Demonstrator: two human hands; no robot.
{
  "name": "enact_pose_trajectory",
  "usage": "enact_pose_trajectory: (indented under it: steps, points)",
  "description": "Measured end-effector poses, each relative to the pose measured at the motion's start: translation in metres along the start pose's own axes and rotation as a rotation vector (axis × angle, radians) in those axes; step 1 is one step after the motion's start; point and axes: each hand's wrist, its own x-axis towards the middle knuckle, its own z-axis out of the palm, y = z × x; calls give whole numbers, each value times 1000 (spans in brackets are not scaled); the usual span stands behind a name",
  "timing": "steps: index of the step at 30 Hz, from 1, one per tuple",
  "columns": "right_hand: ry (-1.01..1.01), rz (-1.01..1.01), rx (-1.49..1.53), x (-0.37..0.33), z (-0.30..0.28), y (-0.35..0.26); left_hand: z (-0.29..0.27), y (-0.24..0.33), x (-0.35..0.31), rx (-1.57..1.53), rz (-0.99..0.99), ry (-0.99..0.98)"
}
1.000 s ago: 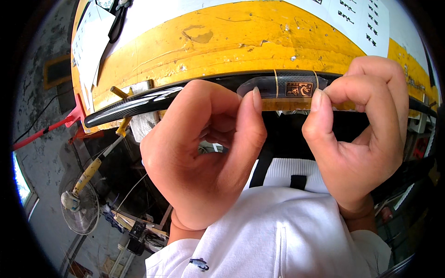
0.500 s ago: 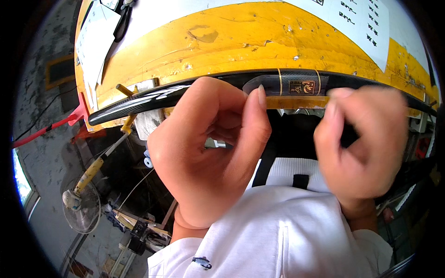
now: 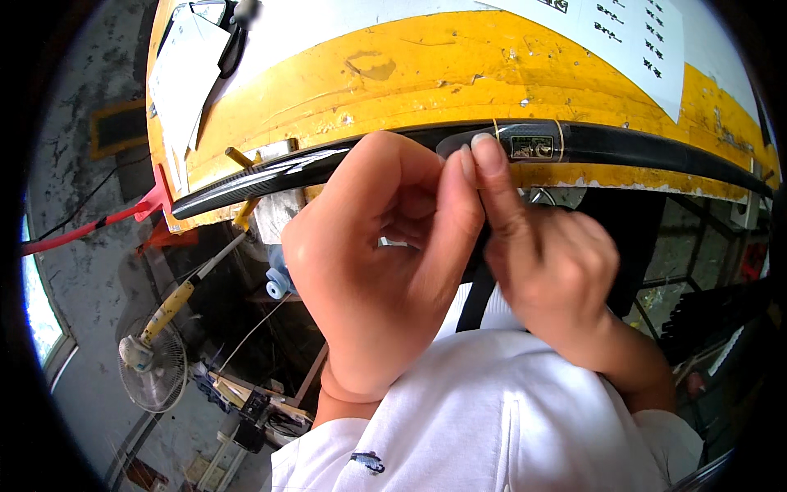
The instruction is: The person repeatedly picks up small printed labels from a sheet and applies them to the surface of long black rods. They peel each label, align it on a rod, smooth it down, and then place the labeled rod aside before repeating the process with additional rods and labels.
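Note:
A long glossy black rod with a woven pattern lies across in front of me along the table's near edge. Two thin gold rings frame a small gold-edged label on it. Just left of the label, a piece of clear film with a rounded end lies against the rod. My left hand is curled, its thumb and forefinger pinched at the film. My right hand is closed too, its thumb tip on the film beside my left thumb. The fingertips partly hide the film's lower edge.
The worn yellow table carries printed white sheets and black-handled scissors or a similar tool at far left. Yellow pegs stand by the rod's left end. A fan is at lower left, near a red bar.
My right hand has moved left from beyond the label to meet my left thumb. The film's right end no longer reaches past the label. The view has shifted slightly.

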Motion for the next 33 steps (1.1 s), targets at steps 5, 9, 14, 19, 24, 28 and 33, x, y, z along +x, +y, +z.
enact_pose_trajectory:
  steps: [5,9,14,19,24,28,33]
  points:
    - [28,-6,-55,-3,-5,7,-2,-3,-1,-14,-13,-10]
    - [132,68,-101,-17,-23,38,-3,-5,-1,-7,15,-8]
    - [231,112,-264,-11,-45,86,-20,9,10,764,450,131]
    - [326,212,-354,-25,-100,84,-51,44,-9,791,566,-121]
    - [651,405,-109,-47,-128,111,-16,49,-36,435,429,-547]
    - [359,703,534,-41,-112,73,24,31,-63,103,476,-613]
    - [239,350,1081,-46,-128,69,43,41,-95,-50,450,-631]
